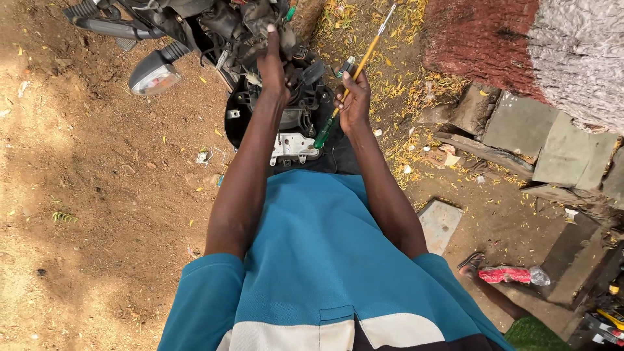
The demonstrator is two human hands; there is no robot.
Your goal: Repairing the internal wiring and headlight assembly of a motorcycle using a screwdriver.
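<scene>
My left hand reaches up into the open front of a motorcycle and grips black wiring or parts near the headlight housing. My right hand is closed around a long screwdriver with a green and yellow handle, its metal shaft pointing up and to the right. A small dark part sits between the fingers of that hand too. Below the hands hangs a white metal bracket on the bike's black frame. My teal shirt fills the bottom of the view.
A turn signal and handlebar grip stick out at top left. Bare dirt lies to the left. A tree trunk, stone slabs and yellow fallen leaves are at right. Another person's sandalled foot and a red packet are at lower right.
</scene>
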